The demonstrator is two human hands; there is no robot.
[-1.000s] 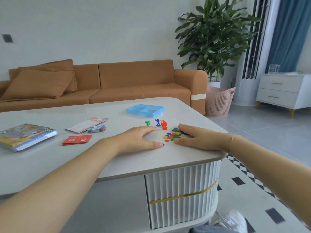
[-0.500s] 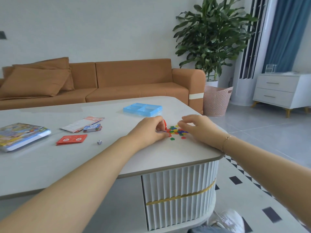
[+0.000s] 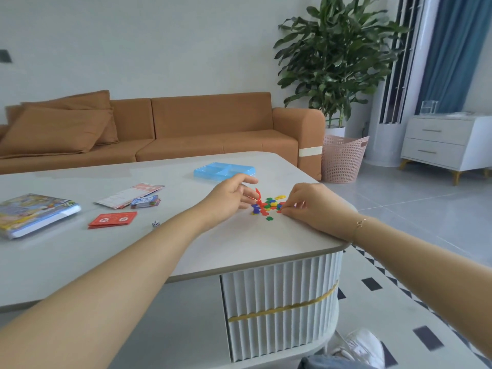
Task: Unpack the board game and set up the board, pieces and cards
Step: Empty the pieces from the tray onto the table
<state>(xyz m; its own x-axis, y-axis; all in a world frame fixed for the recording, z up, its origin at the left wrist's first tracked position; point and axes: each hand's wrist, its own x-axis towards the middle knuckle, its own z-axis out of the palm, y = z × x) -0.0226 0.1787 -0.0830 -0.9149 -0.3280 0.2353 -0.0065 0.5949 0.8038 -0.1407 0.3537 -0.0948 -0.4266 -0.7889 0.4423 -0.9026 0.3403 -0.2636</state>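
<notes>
At the far left of the surface (image 3: 239, 241) we see the game box (image 3: 34, 213) lying flat, its long axis running left to right, well apart from both hands. Next come the leaflet (image 3: 130, 194), a small card stack (image 3: 146, 202) touching its near edge, the red cards (image 3: 113, 219) nearer us, and a die (image 3: 155, 223) just right of them. Farther back lies the blue tray (image 3: 223, 170), long axis across the view.

Our left hand (image 3: 229, 199) hovers with fingers loosely spread; whether it holds anything we cannot tell. A red pawn (image 3: 258, 198) stands roughly upright just beside its fingertips. The chips (image 3: 269, 206) lie scattered between the two hands, a small heap spread left to right, pointing no particular way. Our right hand (image 3: 311, 206) rests on the surface at the heap's right edge, fingers curled, seemingly pinching a chip, though the chip itself is too small to make out.

We judge both hands about equally near the heap, the left nearer the pawn and the tray.
</notes>
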